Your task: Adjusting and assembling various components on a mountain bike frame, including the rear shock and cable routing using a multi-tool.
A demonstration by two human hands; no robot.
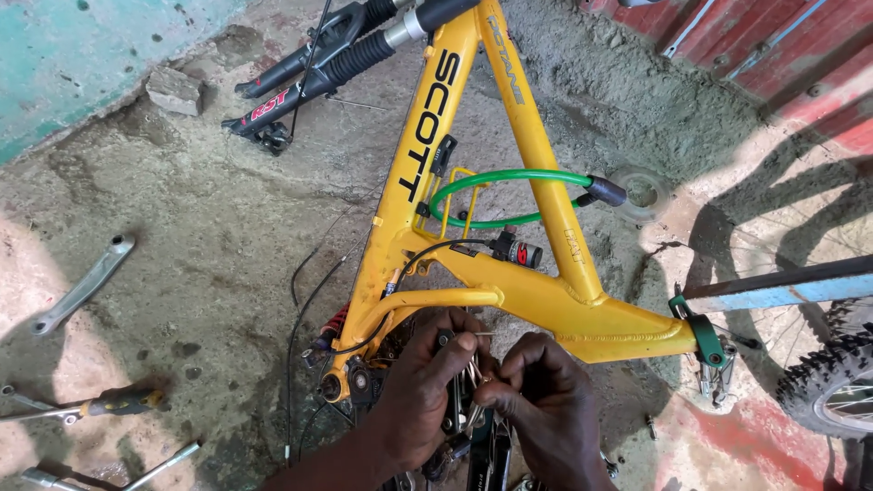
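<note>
Nearest the camera, the left hand [427,377] is closed around a folding set of hex keys [462,386] while the right hand [536,391] pinches one key's tip, both low against the yellow bike frame [536,291]. A slipping key could nick a finger or snag the thin black cable [314,300]. Farther off on the concrete floor [209,245], the loose crank arm [84,285] and screwdriver [114,402] could trip a foot.

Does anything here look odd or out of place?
Yes. The yellow bike frame lies stripped on the concrete, with no wheels fitted. Its black suspension fork lies detached nearby, and a crank arm and screwdriver are scattered on the ground. Both hands work near the lower frame.
</note>
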